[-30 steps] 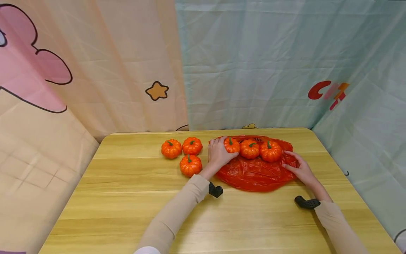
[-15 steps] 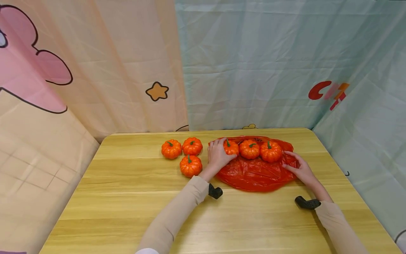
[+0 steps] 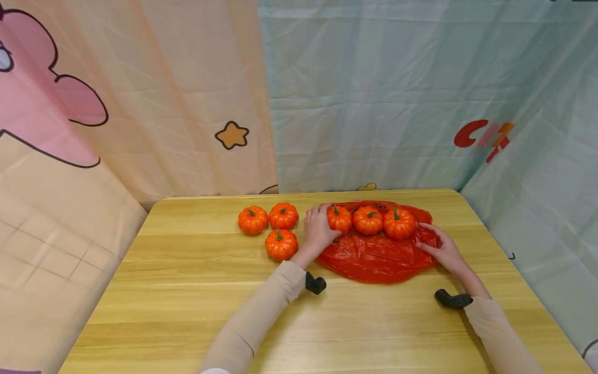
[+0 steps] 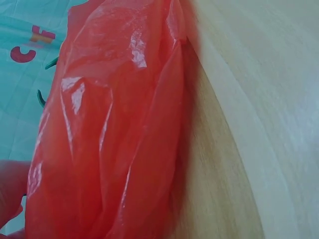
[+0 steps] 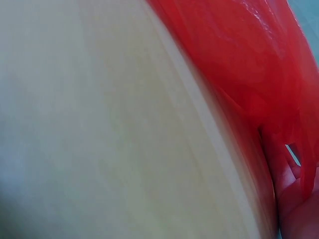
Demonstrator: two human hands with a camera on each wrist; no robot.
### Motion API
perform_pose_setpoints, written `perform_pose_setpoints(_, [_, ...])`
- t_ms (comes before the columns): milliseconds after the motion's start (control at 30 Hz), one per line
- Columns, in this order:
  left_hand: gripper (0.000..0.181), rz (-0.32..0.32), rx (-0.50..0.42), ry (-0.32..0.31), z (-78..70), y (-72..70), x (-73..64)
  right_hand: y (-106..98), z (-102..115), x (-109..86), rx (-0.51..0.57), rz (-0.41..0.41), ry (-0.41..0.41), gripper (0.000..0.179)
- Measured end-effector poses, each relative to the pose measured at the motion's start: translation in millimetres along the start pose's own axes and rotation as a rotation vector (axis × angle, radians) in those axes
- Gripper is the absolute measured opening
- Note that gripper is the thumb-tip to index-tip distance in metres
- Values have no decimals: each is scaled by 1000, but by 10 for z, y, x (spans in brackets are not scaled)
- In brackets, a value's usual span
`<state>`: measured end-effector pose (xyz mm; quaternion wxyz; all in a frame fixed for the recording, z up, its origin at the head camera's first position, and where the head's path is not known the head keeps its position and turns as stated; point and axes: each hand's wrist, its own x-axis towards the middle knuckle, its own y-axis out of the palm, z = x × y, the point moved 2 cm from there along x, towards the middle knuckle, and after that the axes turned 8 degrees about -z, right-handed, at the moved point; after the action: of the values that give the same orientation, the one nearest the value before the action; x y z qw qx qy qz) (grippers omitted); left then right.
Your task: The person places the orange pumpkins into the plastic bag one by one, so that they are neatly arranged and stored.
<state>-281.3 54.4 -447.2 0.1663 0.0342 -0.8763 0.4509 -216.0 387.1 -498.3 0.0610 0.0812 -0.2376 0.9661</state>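
Observation:
A red plastic bag lies flattened on the wooden table, and in a row on it sit three small orange pumpkins. My left hand is beside the left pumpkin, fingers behind its left side and thumb apart near its lower edge. The middle pumpkin and right pumpkin are close together. My right hand rests at the bag's right end, thumb and fingers spread beside the right pumpkin. In the right wrist view, red plastic covers part of the hand; in the left wrist view, the bag hides most of the pumpkins.
Left of the bag, three more pumpkins stand on the table: a far-left one, one at the back and a nearer one close to my left forearm. A printed curtain hangs behind the table.
The left pumpkin has shifted slightly left on the bag. My left hand has moved a little left and its thumb has drawn back from the pumpkin's front. My right hand stays put.

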Motion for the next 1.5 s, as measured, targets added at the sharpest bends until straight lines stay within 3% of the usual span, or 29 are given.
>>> perform_pose_setpoints(133, [71, -47, -2, 14, -4, 16, -15, 3, 19, 1, -3, 4, 7, 57])
perform_pose_setpoints(400, [70, -100, 78, 38, -31, 48, -43, 9, 21, 2, -25, 7, 11, 57])
perform_pose_setpoints(800, [69, -89, 76, 41, -40, 16, -71, 24, 8, -10, -25, 5, 4, 56])
perform_pose_setpoints(1133, [65, -108, -47, 57, -63, -227, -141, 21, 42, -23, -50, 11, 33, 59])
perform_pose_setpoints(1500, [61, -192, -162, 81, 16, -556, -189, -2, 50, -28, -74, 19, 48, 61])
